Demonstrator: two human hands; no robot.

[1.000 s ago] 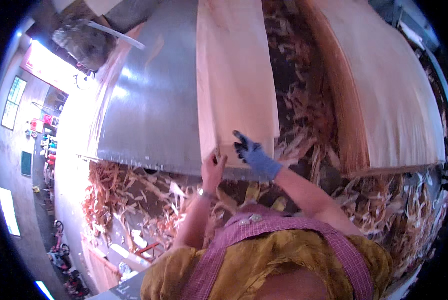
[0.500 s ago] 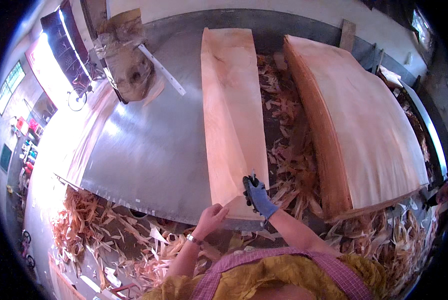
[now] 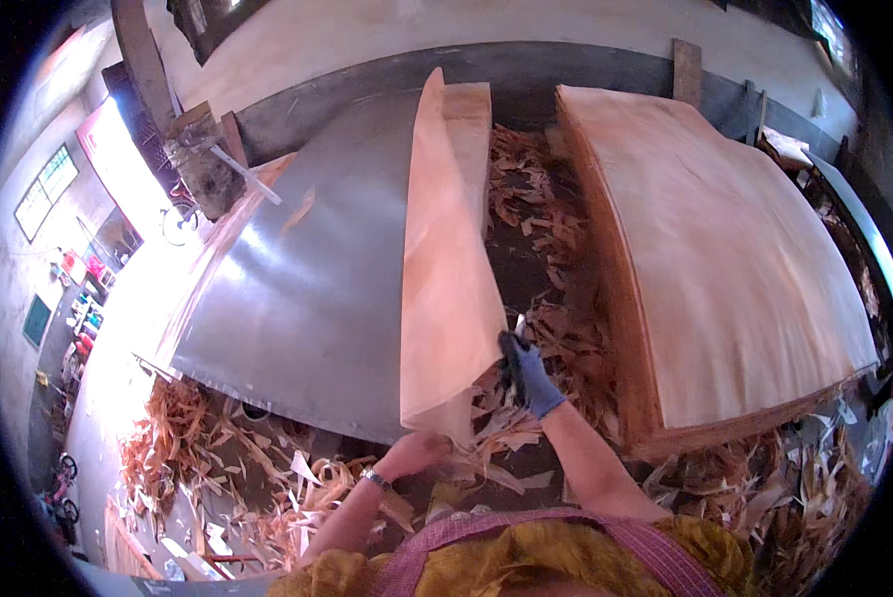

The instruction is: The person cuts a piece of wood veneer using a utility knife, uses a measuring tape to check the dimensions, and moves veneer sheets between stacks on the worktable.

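Note:
A long strip of thin, pale orange wood veneer (image 3: 445, 289) lies along the right side of a grey metal tabletop (image 3: 307, 298). Its right edge is raised and bends over toward the left. My left hand (image 3: 417, 455), bare and with a watch at the wrist, is closed at the strip's near end; its fingertips are partly hidden. A blue and black glove covers my right hand (image 3: 531, 378), which is closed by the strip's right edge. From its top sticks a small blade-like tool (image 3: 520, 324), mostly hidden by the fingers.
To the right stands a thick stack of veneer sheets (image 3: 735, 269). Veneer scraps (image 3: 541, 199) fill the gap before it, and more shavings (image 3: 183, 428) litter the floor by the near table edge. A post (image 3: 140, 60) rises at the far left, beside a pale bar (image 3: 247, 175).
The veneer strip, flatter before, now has its right side lifted and turned leftward. My right hand has moved slightly right, my left slightly nearer to me. The view has shifted.

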